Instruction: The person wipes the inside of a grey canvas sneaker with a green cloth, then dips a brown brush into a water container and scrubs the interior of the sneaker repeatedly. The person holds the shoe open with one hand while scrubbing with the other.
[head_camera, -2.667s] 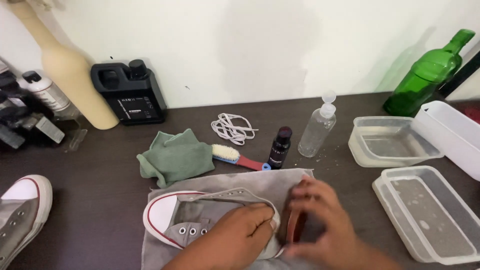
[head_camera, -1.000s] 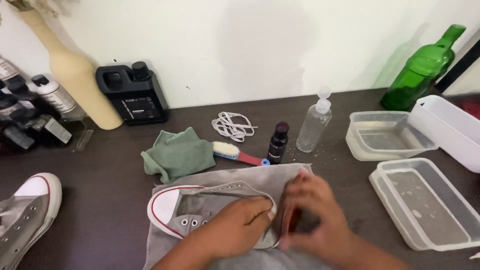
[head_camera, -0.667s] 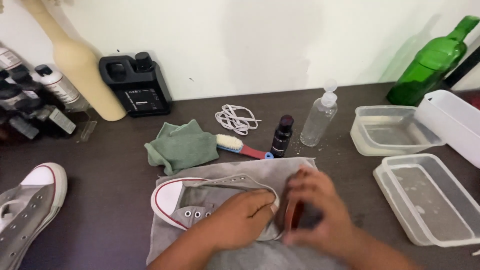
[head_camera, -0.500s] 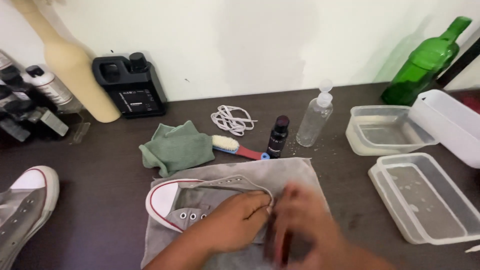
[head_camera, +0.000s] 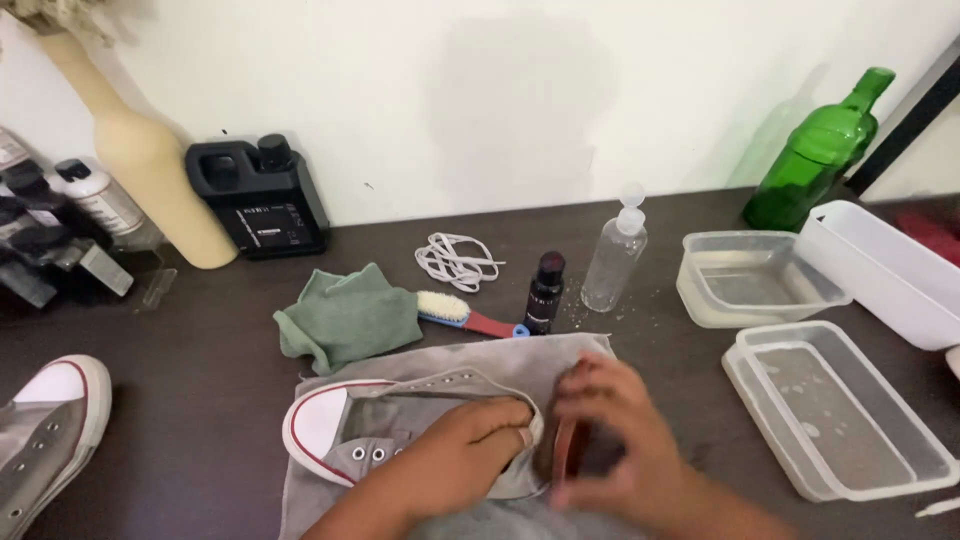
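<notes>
I see a dark brown tabletop (head_camera: 200, 400) against a plain cream wall (head_camera: 500, 90). At 6 o'clock a grey canvas sneaker with white toe cap (head_camera: 400, 430) lies on a grey cloth (head_camera: 560, 355). My left hand (head_camera: 465, 455) is curled over its collar, gripping it; my right hand (head_camera: 615, 450) is closed round a blurred reddish brush (head_camera: 568, 450) at the heel. At 11 o'clock stands a black plastic jug with a dark label (head_camera: 255, 200); at 12, a small dark bottle (head_camera: 545, 290) beside a clear pump bottle (head_camera: 612, 255); at 2, a green glass bottle (head_camera: 815, 155)
</notes>
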